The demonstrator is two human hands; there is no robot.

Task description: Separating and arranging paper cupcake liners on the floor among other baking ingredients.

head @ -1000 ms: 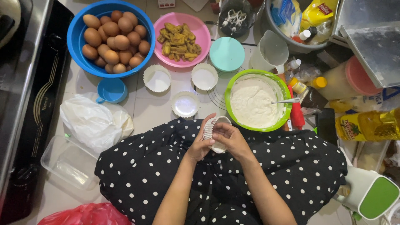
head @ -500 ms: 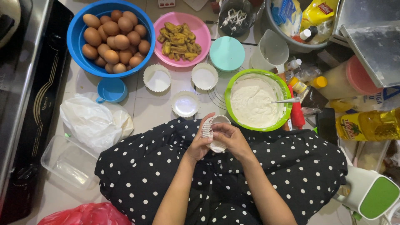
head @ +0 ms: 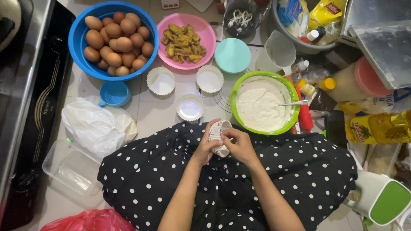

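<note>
While the blue bowl of brown eggs (head: 114, 39) and the green-rimmed bowl of white batter (head: 262, 102) are sitting on the tiled floor (head: 154, 112), both hands are meeting over the polka-dot lap (head: 222, 184). The left hand (head: 206, 147) and right hand (head: 242, 145) are pinching a stack of white paper cupcake liners (head: 219, 136) (three single liners (head: 190, 107) are lying just ahead).

Bright even indoor light, sharp focus, soft shadows
</note>
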